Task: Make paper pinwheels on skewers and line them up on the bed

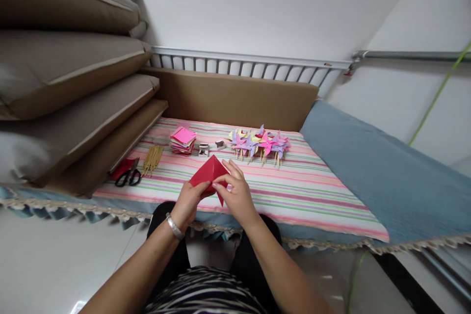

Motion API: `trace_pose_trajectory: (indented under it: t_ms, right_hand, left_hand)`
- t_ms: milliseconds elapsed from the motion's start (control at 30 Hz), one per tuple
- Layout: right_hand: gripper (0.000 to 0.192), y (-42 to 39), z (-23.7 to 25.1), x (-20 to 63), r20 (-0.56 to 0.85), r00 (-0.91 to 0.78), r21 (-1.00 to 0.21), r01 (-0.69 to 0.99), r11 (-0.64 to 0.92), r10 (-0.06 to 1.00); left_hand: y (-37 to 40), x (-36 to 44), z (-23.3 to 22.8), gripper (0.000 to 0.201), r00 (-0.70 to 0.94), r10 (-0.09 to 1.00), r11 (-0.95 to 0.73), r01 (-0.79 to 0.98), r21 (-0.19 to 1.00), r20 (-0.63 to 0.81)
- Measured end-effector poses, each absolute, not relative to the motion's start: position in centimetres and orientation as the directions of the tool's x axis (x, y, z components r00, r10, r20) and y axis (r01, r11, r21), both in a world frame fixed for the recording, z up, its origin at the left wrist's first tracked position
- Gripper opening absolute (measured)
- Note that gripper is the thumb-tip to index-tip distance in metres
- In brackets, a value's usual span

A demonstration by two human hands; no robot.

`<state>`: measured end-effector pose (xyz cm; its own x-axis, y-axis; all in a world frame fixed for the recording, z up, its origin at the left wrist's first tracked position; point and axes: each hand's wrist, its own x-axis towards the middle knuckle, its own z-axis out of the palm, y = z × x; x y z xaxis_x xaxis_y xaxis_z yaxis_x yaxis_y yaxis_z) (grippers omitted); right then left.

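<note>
While both hands [217, 198] pinch it, red paper [209, 172] stands folded.

red paper's [208, 172] lower part behind both hands, small metal items [203, 149] unclear

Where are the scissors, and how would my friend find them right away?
Start at the striped cloth covering the bed, then go to its left edge, beside the stacked brown cushions. The scissors lie there, just left of a bundle of thin wooden sticks. Their black looped handles are the only dark thing among the bright papers.
</note>
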<state>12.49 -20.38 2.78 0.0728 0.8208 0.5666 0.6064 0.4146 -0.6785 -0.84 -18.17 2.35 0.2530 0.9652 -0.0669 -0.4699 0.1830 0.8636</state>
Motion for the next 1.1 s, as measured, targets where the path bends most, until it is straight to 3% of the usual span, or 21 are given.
trace_pose_trajectory:
  t_ms: [200, 400, 733, 1100]
  right_hand:
    - [0.005, -20.1, 2.5, 12.6, 0.468, 0.141, -0.786, 0.517, 0.339, 0.872]
    - [0.004, -20.0, 2.7, 12.2, 0.400, 0.202, -0.861, 0.419, 0.290, 0.894]
    - [0.004, -19.8, 3.3, 12.3, 0.394, 0.139, -0.881, 0.337, 0.331, 0.908]
    - [0.005, -19.6, 3.4, 11.9, 0.368, 0.202, -0.904, 0.304, 0.299, 0.907]
  left_hand:
    - [-18.5, -0.8, 2.8, 0.032, 0.288, 0.955, 0.213, -0.484, 0.849, -0.076]
    - [-18.9, -0.9, 3.2, 0.019, 0.297, 0.949, 0.250, -0.508, 0.824, -0.105]
    - [-18.9, -1.7, 2.9, 0.010, 0.353, 0.928, 0.265, -0.402, 0.877, -0.119]
    - [-19.0, -1.7, 3.1, 0.017, 0.383, 0.920, 0.277, -0.490, 0.826, -0.081]
